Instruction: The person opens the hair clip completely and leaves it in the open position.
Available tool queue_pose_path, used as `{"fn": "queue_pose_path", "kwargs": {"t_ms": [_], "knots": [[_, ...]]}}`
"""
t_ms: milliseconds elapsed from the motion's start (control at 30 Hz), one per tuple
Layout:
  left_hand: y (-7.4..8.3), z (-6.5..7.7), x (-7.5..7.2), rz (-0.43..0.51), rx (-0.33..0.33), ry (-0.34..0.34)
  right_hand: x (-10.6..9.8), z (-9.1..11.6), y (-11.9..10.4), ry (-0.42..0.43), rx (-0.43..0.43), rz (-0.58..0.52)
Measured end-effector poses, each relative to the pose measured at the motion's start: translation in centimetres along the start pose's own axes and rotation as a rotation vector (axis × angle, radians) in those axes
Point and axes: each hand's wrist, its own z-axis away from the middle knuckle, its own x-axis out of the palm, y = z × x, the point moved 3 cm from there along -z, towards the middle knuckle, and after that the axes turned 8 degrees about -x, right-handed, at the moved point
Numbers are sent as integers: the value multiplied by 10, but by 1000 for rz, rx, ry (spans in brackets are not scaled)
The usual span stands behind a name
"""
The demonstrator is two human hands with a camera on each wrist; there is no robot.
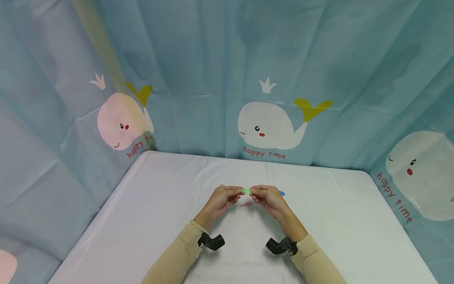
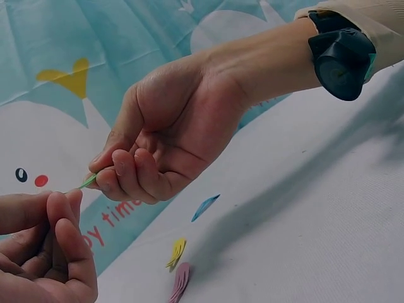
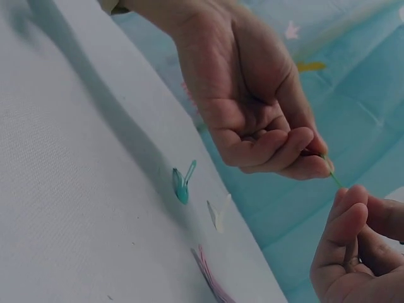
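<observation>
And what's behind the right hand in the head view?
The tip of a blue snap hair clip shows past the right hand, which hides the rest and anything else behind it.

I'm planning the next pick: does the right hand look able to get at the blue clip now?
Probably not: the right hand pinches the green clip, though the blue clip lies uncovered close by on the table.

Blue cloth [image 1: 198, 51] hangs about the bench [image 1: 142, 236] — a printed whale [image 1: 273, 126] at twelve o'clock, second whale [image 1: 113, 118] at ten, third whale [image 1: 425, 173] near three.
</observation>
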Motion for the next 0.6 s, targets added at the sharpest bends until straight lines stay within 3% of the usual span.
{"fn": "queue_pose_path", "kwargs": {"t_ms": [600], "knots": [[-5,-1,0,49,4,2,-2,-3,10,-32,12,-67]]}}
